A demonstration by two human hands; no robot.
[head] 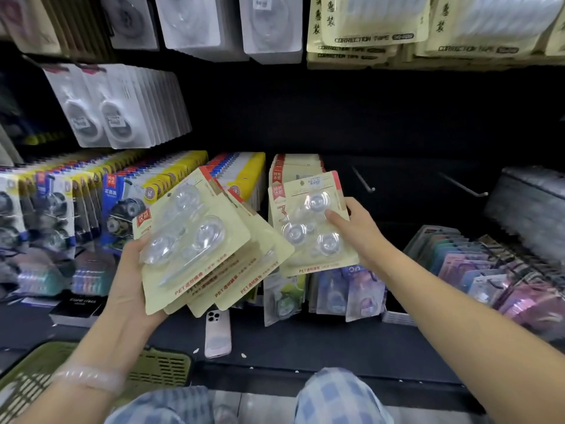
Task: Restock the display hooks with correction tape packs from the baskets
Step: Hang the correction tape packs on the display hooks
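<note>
My left hand (pixel 130 280) grips a fanned stack of cream correction tape packs (pixel 211 249) with clear blisters, held tilted in front of the lower shelf. My right hand (pixel 356 228) pinches a single cream pack (pixel 308 228) by its right edge, thumb on the blister side. That pack hangs upright in front of a row of identical cream packs (pixel 293 166) on a hook. Whether it sits on the hook is hidden.
Two bare hooks (pixel 363 179) (pixel 464 185) stick out right of the cream row. Blue and yellow packs (pixel 128 197) fill the left. A phone (pixel 217 332) lies on the dark ledge, a green basket (pixel 159 365) at lower left, pastel packs (pixel 489 270) at right.
</note>
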